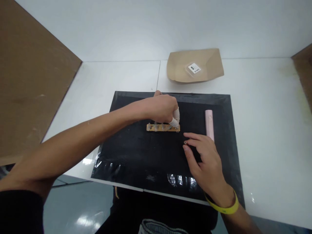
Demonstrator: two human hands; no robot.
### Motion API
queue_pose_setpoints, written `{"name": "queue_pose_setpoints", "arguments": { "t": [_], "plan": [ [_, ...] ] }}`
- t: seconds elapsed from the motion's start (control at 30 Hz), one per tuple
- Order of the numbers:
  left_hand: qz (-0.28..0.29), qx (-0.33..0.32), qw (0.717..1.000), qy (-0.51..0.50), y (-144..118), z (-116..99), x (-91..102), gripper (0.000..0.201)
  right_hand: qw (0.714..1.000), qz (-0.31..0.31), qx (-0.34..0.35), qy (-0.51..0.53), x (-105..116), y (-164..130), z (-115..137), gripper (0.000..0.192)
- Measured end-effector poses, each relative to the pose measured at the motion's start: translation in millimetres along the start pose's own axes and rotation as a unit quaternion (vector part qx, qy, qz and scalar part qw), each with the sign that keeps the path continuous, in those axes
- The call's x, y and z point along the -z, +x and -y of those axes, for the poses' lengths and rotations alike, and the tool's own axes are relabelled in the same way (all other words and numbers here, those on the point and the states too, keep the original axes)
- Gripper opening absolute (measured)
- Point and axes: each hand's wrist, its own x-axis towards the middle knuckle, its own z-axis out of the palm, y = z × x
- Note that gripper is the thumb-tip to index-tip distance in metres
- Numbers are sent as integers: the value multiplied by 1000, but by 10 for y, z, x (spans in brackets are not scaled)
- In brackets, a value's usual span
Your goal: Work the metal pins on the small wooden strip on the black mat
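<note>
My left hand (164, 109) reaches across the black mat. White finger covers (175, 117) sit on its thumb and a finger, which close together at the right end of a narrow yellow-brown strip (151, 127). Several clear, lumpy pieces stand along that strip. What lies between those fingertips is hidden. Lower right of the strip, my right hand (206, 159) pinches a tiny piece (185, 142) between thumb and finger; it is too small to name. Beyond this hand a pale pink bar (209, 122) lies on the mat, its near end covered by the hand.
A brown paper tray (211, 66) stands at the back, holding a small clear box with a white label (194, 68). The black mat (129, 152) lies on a white table (268, 130). White panelling rises behind, and a brown board (31, 74) stands at the left.
</note>
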Motion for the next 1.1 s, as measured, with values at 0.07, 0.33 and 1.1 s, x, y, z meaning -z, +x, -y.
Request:
{"name": "queue_pose_setpoints", "arguments": {
  "t": [0.07, 0.33, 1.1],
  "plan": [
    [9, 16, 1000, 6, -5, -28, 24, 31, 1000, 0, 0, -1, 0, 0, -1, 10],
    [14, 27, 1000, 5, -8, -27, 57, 21, 1000, 5, -1, -1, -6, -1, -1, 10],
    [-2, 41, 999, 28, 21, -58, -6, 42, 1000, 3, -6, 0, -3, -3, -3, 11]
  ]
}}
